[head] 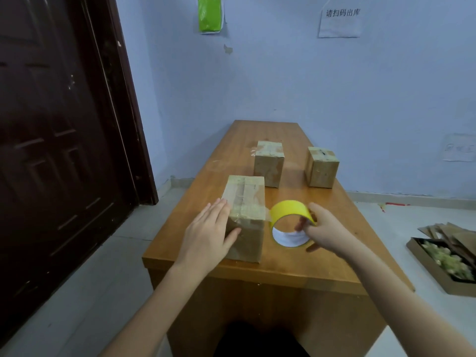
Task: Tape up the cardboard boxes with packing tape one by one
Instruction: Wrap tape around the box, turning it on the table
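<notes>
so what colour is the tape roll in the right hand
Yellow outside, white inside, in the head view: tape roll.

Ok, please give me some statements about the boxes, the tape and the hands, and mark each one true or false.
1. Three boxes stand on the table. True.
2. The right hand holds the tape roll. True.
3. The left hand holds scissors. False: it rests flat against the near box, fingers straight.
4. The tape roll is red. False: it is yellow.
5. The roll is right of the near box. True.
</notes>
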